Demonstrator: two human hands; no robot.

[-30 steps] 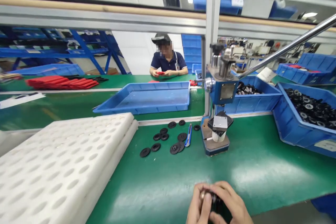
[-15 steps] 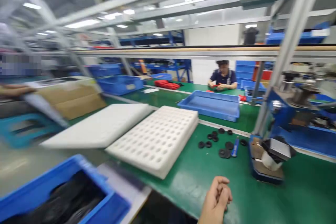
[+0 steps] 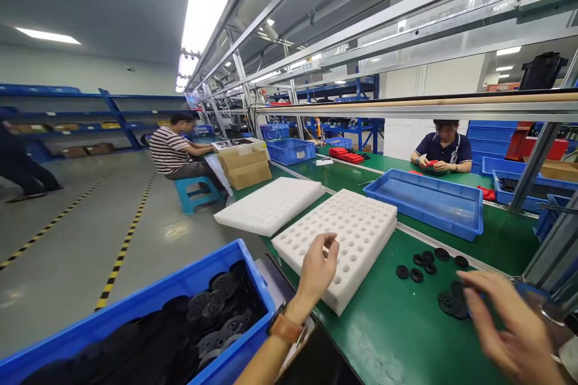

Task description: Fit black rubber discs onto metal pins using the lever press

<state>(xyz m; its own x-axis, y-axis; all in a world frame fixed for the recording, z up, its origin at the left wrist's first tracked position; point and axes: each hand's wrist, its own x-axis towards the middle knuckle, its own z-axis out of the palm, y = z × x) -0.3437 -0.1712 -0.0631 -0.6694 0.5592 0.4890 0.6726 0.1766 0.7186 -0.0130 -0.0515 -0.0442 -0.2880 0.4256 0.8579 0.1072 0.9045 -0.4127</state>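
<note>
My left hand (image 3: 318, 266) hovers over the near corner of the white foam tray with round holes (image 3: 356, 228); its fingers are curled with thumb and fingertips close together, and nothing shows between them. A brown watch band sits on that wrist. My right hand (image 3: 506, 319) is at the lower right above the green mat, fingers spread and blurred, holding nothing. Several black discs (image 3: 427, 261) lie on the mat just beyond it.
A blue bin of black wheel parts (image 3: 180, 325) stands at the lower left off the bench edge. A plain foam slab (image 3: 268, 204) and an empty blue tray (image 3: 427, 201) lie behind. One person sits across the bench, another on a blue stool at left.
The view has swung left, off the press. My hands have parted: the left now reaches over the holed foam tray, the right has opened above the mat near the discs.
</note>
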